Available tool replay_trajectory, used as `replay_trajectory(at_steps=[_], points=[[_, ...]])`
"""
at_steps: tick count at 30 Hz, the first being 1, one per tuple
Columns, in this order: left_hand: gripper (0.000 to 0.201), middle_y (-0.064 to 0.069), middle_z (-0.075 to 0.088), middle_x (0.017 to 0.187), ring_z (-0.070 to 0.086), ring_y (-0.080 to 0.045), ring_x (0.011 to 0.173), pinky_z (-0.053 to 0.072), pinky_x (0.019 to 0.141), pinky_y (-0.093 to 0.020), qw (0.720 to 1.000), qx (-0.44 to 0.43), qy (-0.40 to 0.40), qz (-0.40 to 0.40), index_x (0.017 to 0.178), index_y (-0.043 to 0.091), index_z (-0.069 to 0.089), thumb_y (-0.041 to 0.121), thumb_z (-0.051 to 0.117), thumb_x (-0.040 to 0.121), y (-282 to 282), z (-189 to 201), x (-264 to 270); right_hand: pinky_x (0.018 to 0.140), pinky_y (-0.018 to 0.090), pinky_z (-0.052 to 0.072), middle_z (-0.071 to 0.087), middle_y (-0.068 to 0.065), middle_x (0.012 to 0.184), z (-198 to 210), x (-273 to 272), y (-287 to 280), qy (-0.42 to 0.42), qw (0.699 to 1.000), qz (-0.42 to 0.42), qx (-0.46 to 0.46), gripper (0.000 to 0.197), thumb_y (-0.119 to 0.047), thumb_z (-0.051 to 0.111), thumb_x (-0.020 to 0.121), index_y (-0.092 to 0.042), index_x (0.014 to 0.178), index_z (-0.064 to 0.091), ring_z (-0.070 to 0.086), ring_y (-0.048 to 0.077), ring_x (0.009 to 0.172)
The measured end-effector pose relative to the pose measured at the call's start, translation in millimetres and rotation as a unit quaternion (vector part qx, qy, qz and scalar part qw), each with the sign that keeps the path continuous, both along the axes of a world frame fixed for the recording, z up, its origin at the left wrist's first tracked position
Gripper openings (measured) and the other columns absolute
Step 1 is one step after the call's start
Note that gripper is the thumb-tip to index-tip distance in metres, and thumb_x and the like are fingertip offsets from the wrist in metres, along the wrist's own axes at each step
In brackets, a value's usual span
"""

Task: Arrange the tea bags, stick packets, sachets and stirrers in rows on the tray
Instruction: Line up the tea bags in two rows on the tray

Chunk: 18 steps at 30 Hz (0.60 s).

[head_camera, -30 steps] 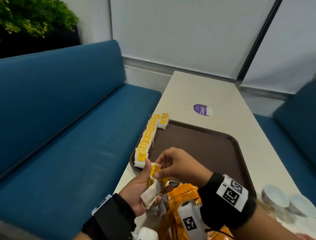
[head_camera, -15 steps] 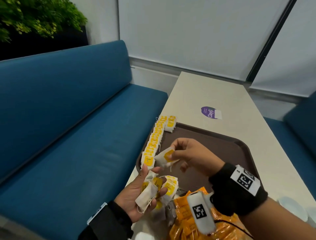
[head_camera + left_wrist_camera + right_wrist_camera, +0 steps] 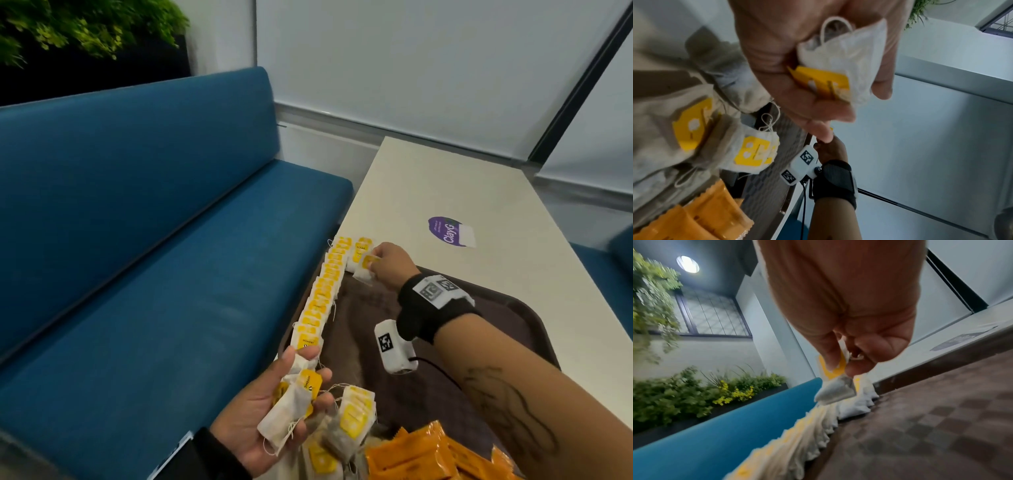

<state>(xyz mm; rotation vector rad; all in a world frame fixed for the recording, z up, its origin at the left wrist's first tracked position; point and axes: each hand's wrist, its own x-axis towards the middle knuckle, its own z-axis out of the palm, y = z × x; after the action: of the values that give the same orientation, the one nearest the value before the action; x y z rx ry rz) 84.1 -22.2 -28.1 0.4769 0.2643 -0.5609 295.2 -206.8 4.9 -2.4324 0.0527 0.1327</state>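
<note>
Right arm is stretched out across the brown tray (image 3: 534, 318), reaching to its far left corner. The right hand (image 3: 390, 265) is knuckles-up with the fingers (image 3: 830, 353) pinched together on a single tea bag (image 3: 365, 270), thumb on one side and forefinger on the other, the bag dangling off its yellow tag just above the tray floor. It's right next to the far end of the row of tea bags (image 3: 322, 301) that runs along the tray's left edge, by a second short row starting there.

Left hand (image 3: 270, 407) sits low at the near left corner, palm up, fingers curled loosely around a small bunch of tea bags (image 3: 291, 404). More loose bags (image 3: 354, 413) are piled just beside it, and orange stick packets (image 3: 428, 455) are heaped at the near end. Tray's on a pale surface (image 3: 445, 185) next to a blue bench (image 3: 137, 240).
</note>
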Motion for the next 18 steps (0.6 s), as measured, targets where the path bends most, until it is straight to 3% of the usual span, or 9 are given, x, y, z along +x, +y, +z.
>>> replay_trajectory(at_steps=[2, 3, 5, 7, 11, 18], points=[[0.082, -0.025, 0.067, 0.093, 0.069, -0.029, 0.063, 0.059, 0.052, -0.038, 1.000, 0.002, 0.015, 0.012, 0.091, 0.001, 0.075, 0.021, 0.097, 0.014, 1, -5, 2, 0.072, 0.026, 0.038, 0.057, 0.011, 0.085, -9, 13, 5, 0.014, 0.999, 0.004, -0.041, 0.017, -0.004, 0.054, 0.086, -0.013, 0.071, 0.054, 0.056, 0.027, 0.088], [0.080, -0.026, 0.067, 0.094, 0.069, -0.029, 0.063, 0.059, 0.053, -0.038, 1.000, 0.007, 0.020, 0.010, 0.094, 0.001, 0.075, 0.024, 0.097, 0.021, 3, -9, 3, 0.077, 0.028, 0.039, 0.059, 0.014, 0.094, -12, 18, 8, 0.017, 0.998, 0.010, -0.060, 0.008, -0.005, 0.055, 0.087, -0.010, 0.083, 0.060, 0.057, 0.029, 0.098], [0.064, -0.024, 0.067, 0.097, 0.068, -0.029, 0.063, 0.056, 0.056, -0.036, 1.000, 0.022, 0.017, 0.000, 0.102, 0.004, 0.073, 0.035, 0.085, 0.047, 6, -16, 3, 0.089, 0.029, 0.041, 0.060, 0.016, 0.117, -16, 26, 13, 0.026, 0.995, 0.007, -0.092, 0.023, -0.005, 0.055, 0.090, -0.004, 0.112, 0.061, 0.053, 0.030, 0.115], [0.049, -0.023, 0.067, 0.098, 0.068, -0.027, 0.063, 0.055, 0.056, -0.033, 1.000, 0.027, 0.015, -0.002, 0.098, 0.007, 0.075, 0.036, 0.068, 0.059, 9, -20, 4, 0.094, 0.030, 0.041, 0.057, 0.016, 0.127, -20, 33, 16, 0.029, 0.993, -0.002, -0.110, 0.030, -0.004, 0.053, 0.091, -0.001, 0.121, 0.057, 0.052, 0.030, 0.119], [0.041, -0.020, 0.069, 0.097, 0.066, -0.030, 0.065, 0.053, 0.058, -0.032, 0.999, 0.034, 0.009, -0.011, 0.093, 0.009, 0.077, 0.036, 0.060, 0.067, 13, -20, 5, 0.096, 0.031, 0.042, 0.057, 0.016, 0.127, -23, 42, 22, 0.031, 0.991, -0.024, -0.127, 0.030, -0.006, 0.051, 0.093, -0.001, 0.122, 0.058, 0.053, 0.030, 0.119], [0.037, -0.021, 0.068, 0.106, 0.070, -0.028, 0.072, 0.054, 0.058, -0.031, 0.998, 0.057, 0.007, -0.024, 0.094, 0.008, 0.076, 0.029, 0.065, 0.065, 11, -13, -1, 0.095, 0.036, 0.049, 0.061, 0.019, 0.118, -13, 35, 14, 0.027, 0.995, -0.057, -0.077, 0.026, -0.005, 0.056, 0.089, 0.003, 0.113, 0.061, 0.059, 0.033, 0.111]])
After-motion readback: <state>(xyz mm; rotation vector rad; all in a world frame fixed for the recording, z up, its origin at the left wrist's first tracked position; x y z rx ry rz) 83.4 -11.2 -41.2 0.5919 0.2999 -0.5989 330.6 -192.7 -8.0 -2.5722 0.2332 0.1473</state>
